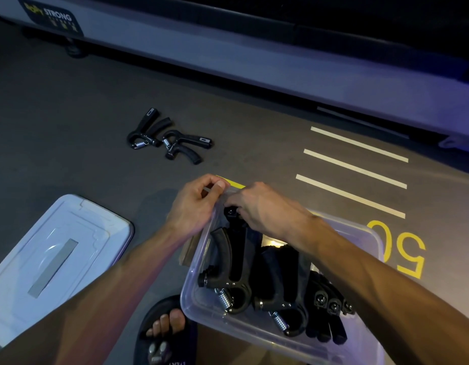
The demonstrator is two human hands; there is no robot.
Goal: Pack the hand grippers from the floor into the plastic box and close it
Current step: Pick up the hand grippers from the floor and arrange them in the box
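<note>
A clear plastic box (191, 299) stands on the floor in front of me with several black hand grippers (233, 262) packed side by side inside. My left hand (193, 206) grips the box's far left rim. My right hand (262, 206) reaches into the far end and holds the top of a black gripper there. Two more black hand grippers (167, 139) lie on the floor farther away, to the left. The box's translucent lid (57, 248) lies flat on the floor at my left.
A grey treadmill base (228, 54) runs across the back. White lines (354, 169) and a yellow "50" (409, 251) mark the floor at right. My sandalled foot (163, 327) rests just left of the box's near corner.
</note>
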